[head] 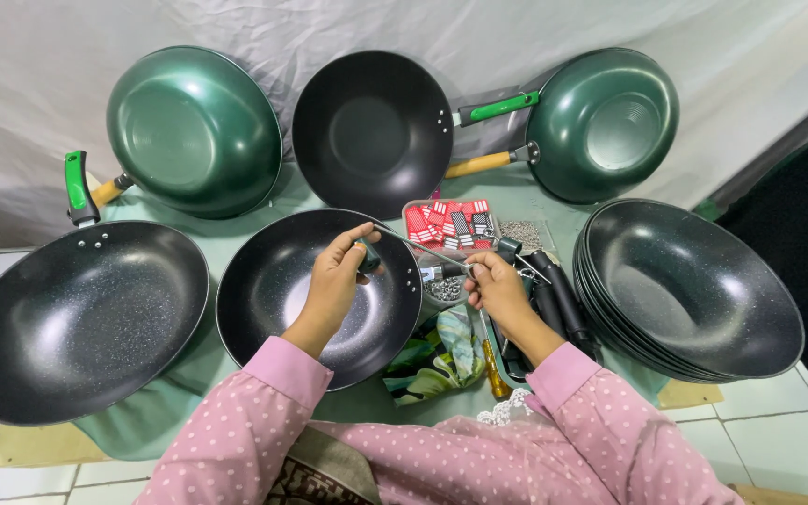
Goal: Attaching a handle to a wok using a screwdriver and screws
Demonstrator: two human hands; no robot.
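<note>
While you sit at a pale green cloth (156, 411) spread over a white tiled floor (778, 435), a grey sheet (39, 84) hangs as a backdrop behind the pans. Your left hand (334, 281) reaches forward over the black pan (282, 299) in front of you, wrist bent down, fingers closed around a small dark green piece (369, 254) at the near end of a thin metal rod (420, 247). Your right hand (496, 288) sits just to the right of that grip, beyond the pan's rim, thumb and fingers pinched shut on the rod's other end, where a small metal fitting (432, 274) shows; exactly what is between those fingertips is too small to tell. The rod runs between your two hands, above the pan's right edge.

Just behind your right hand lies a tray of red and black packets (449, 223). Under your right wrist are black handles (558, 297) and a leafy printed cloth (437, 355). Well right of the grip stands a stack of black pans (694, 290); far left rests another black pan (77, 318). Behind, three pans lean against the sheet: a green one (194, 131), a black one (371, 131), a second green one (605, 122).
</note>
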